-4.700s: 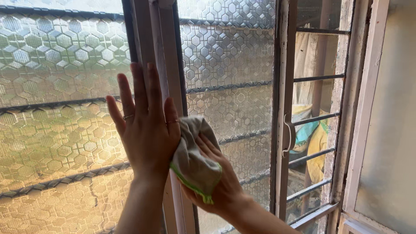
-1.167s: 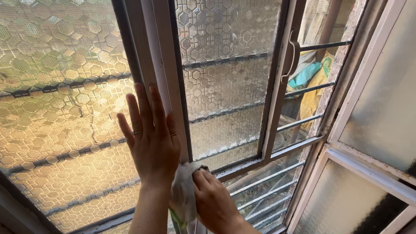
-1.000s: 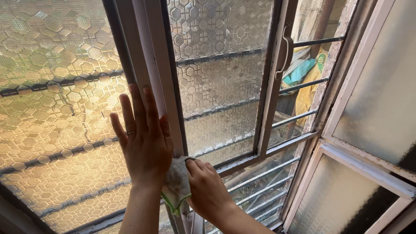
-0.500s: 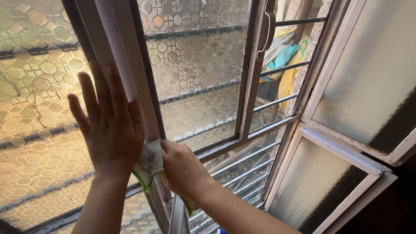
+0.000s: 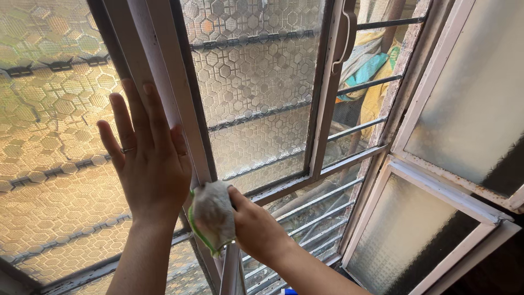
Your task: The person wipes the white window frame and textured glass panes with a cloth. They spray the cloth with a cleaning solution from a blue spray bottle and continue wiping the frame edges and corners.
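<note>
Pressure was the main worry at that moment. The left hand (image 5: 150,164) lay flat and spread, holding nothing, its palm and fingers against the amber hexagon-patterned glass pane (image 5: 49,164) just beside the pale upright window frame post (image 5: 164,98). A thin ring showed on one finger. The right hand (image 5: 256,229) was clenched around a bunched grey cleaning cloth with a green hem (image 5: 212,217), pressing it to the lower part of that post, close to the bottom edge of the window.

Textured glass of that kind looked thin, and a hard lean from the open palm could, I judged, have cracked it or shifted the sliding sash sideways; a sudden shift might have trapped the fingertips lying at the post's edge. The ring could also have scratched or snagged on the raised pattern.

The cloth sat near the gap where the second patterned pane (image 5: 256,93) ended, with the horizontal metal grille bars (image 5: 322,207) beyond. A loose grip would probably have let it slip through those bars and fall outside. The frame's lower rail (image 5: 305,183) looked grimy and flaking, so a rough edge might have caught the fabric or scraped the knuckles.

The pale curved pull handle (image 5: 345,35) on the sash stile at the top edge stood well apart from both hands. The hinged frosted casement (image 5: 415,229) swung inward at the lower right corner, and I thought an elbow drawn back carelessly could have knocked it.
</note>
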